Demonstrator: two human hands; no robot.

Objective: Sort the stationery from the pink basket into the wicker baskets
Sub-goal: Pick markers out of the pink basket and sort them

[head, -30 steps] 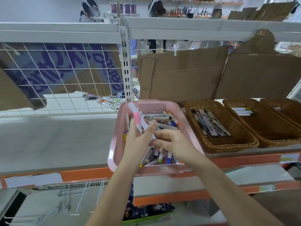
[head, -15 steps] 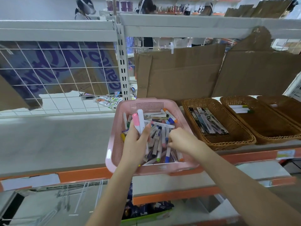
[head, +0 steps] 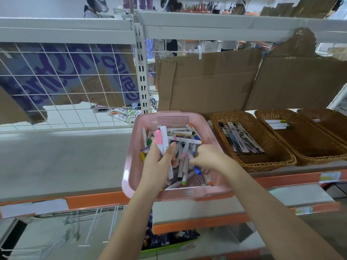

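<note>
Markers (head: 161, 141) stand gripped in left hand (head: 157, 167); right hand (head: 208, 158) curls, grasp unclear.

A pale pink perforated basket (head: 174, 119) holds mostly white and grey markers (head: 185, 147) capped in blue, orange, green, yellow and pink. One white marker with a pink cap (head: 158, 138) stands out. Three brown woven wicker baskets (head: 249, 119) sit alongside: the nearest carries black-and-white printed packets (head: 240, 137), the next white pens tipped green (head: 277, 123). The grey shelf (head: 56, 158) has an orange front edge (head: 97, 199). Behind hang brown cardboard (head: 206, 81) and a white wire grid (head: 56, 81) over purple lettering.
</note>
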